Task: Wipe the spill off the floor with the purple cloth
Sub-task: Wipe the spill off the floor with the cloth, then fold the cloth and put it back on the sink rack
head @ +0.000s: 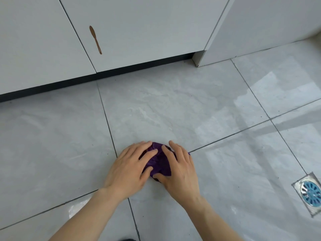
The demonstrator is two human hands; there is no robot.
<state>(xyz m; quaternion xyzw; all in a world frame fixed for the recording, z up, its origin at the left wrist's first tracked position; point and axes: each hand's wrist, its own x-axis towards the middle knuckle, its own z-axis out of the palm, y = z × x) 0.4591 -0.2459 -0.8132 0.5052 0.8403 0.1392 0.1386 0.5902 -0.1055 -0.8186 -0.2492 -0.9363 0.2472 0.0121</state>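
Both of my hands are pressed down on the purple cloth (159,161), which sits bunched on the floor (173,105) right where several grout lines meet. My left hand (129,168) lies flat with its fingers spread over the cloth's left side, and my right hand (180,168) covers the right side the same way, thumb tucked against the near edge; neither hand is clenched, they pin the cloth rather than grip it. It looks soft, light and crumpled, so I judge it will fold and slide easily under my palms, and flat pressure from above should steer it better than pinching a corner. I cannot pick out the spill itself for certain; pale streaks and a glossy sheen show on the tiles ahead and to the right, which may be wet. Open tile lies all around for broad strokes. Ahead, the white cabinet doors (139,32) and their dark kickboard (104,74) bound the far side, and a floor drain (311,193) with a blue grate sits well off to my right.
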